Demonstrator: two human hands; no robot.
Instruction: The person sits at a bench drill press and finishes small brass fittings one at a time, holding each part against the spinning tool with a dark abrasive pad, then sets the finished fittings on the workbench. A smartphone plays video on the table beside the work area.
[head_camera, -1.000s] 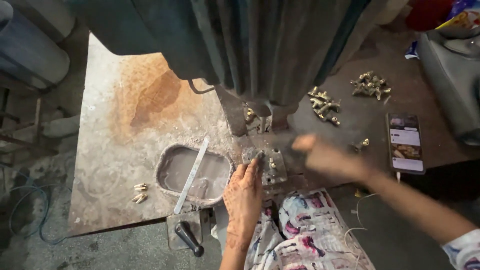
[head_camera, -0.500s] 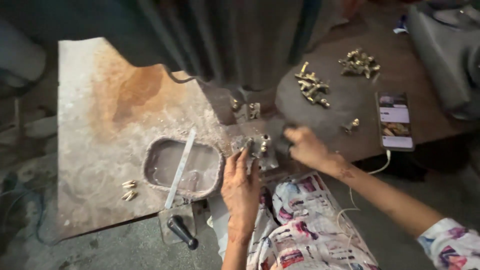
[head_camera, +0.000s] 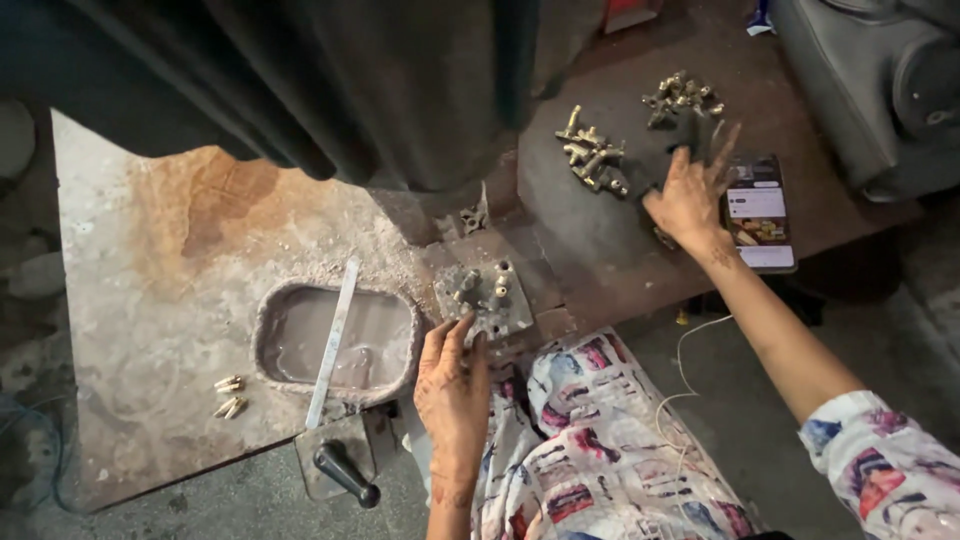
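My left hand (head_camera: 452, 382) rests its fingertips on the near edge of a small metal fixture block (head_camera: 483, 296) that holds brass fittings upright. My right hand (head_camera: 688, 196) is stretched out to the right over the dark bench, fingers spread, just below a pile of brass fittings (head_camera: 682, 97) and right of another pile (head_camera: 592, 153). It lies flat on the bench surface and I see nothing gripped in it.
A large dark machine body (head_camera: 330, 80) overhangs the bench. A flat metal strip (head_camera: 332, 340) lies across an oval basin of murky liquid (head_camera: 335, 340). Loose brass pieces (head_camera: 229, 394) sit at the left. A phone (head_camera: 760, 212) lies near my right hand, a black-handled lever (head_camera: 345, 472) below.
My right hand has moved from the fixture block out to the right toward the brass piles. My left hand stays at the fixture. The camera view shifted.
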